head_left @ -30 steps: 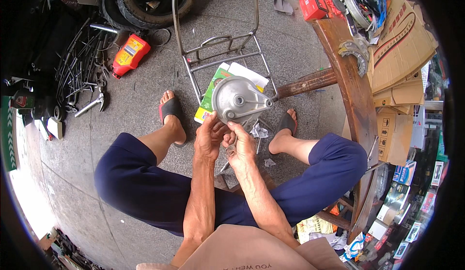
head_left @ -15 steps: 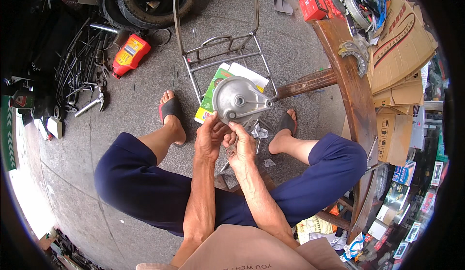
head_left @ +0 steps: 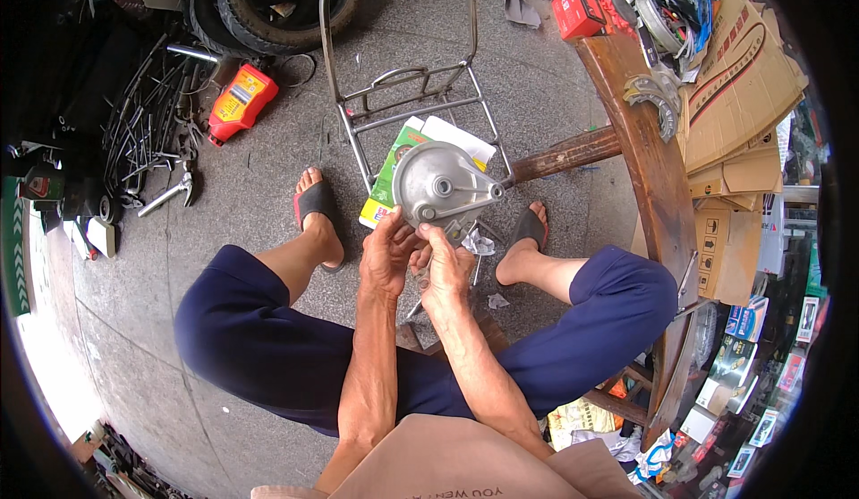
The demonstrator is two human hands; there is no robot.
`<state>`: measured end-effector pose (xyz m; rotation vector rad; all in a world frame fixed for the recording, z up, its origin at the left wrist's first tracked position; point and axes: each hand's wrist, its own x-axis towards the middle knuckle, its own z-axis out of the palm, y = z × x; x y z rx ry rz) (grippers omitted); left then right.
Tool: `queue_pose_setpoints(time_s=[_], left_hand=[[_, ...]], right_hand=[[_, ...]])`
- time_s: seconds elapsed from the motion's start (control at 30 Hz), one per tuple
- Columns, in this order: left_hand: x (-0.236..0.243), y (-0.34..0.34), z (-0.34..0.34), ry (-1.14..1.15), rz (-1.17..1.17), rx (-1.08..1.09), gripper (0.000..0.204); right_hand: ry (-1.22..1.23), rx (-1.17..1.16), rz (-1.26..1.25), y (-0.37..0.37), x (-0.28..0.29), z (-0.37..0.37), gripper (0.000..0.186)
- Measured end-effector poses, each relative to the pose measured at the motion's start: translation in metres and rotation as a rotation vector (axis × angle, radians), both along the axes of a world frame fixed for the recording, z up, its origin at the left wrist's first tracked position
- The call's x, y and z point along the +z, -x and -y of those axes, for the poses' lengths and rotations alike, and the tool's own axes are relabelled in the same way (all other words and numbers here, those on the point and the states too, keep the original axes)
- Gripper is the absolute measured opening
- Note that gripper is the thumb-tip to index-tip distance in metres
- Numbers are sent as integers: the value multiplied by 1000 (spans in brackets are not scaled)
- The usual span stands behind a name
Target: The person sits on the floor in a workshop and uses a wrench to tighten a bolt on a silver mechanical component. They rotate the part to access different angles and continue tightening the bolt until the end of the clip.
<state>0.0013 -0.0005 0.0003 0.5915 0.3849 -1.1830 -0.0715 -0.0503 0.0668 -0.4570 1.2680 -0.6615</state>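
Observation:
A silver drum brake plate (head_left: 436, 170), round with a pointed arm toward the right, is held up between my two hands over the floor. My left hand (head_left: 386, 253) grips its lower left rim with the thumb on the face. Close beside it, my right hand (head_left: 445, 266) pinches the bottom edge, thumb on top. The fingers curled beneath the plate are partly hidden. Something small and dull shows by my right palm, too unclear to name. Behind the plate lies a green and yellow box (head_left: 386, 177) with white paper (head_left: 458, 137).
A metal tube rack (head_left: 412, 110) stands ahead. On the left lie a red bottle (head_left: 243, 103), a hammer (head_left: 170, 195) and tyres (head_left: 282, 16). To the right are a wooden bench frame (head_left: 640, 132), a curved brake shoe (head_left: 660, 105), cardboard (head_left: 738, 78) and a red box (head_left: 578, 10).
My right hand has shifted slightly, its thumb moving a little left along the plate's lower edge and its fingers turning. The plate and my left hand stay nearly in place.

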Motion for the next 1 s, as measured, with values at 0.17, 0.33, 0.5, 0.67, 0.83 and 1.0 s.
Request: queue_pose_setpoints(time_s=[0.17, 0.33, 0.5, 0.67, 0.83, 1.0], left_hand=[[10, 2, 3, -61, 19, 3, 20], [6, 0, 1, -34, 19, -14, 25], [7, 2, 2, -54, 37, 1, 28], [3, 1, 1, -75, 36, -10, 25], [5, 1, 1, -58, 37, -18, 24], [8, 1, 3, -88, 57, -13, 25]], right_hand=[[30, -13, -26, -2, 0, 0, 19], [16, -22, 12, 0, -4, 0, 17], [66, 1, -3, 1, -3, 0, 15], [-34, -9, -10, 0, -3, 1, 15], [-17, -10, -22, -2, -3, 1, 17], [35, -33, -26, -5, -4, 0, 19]])
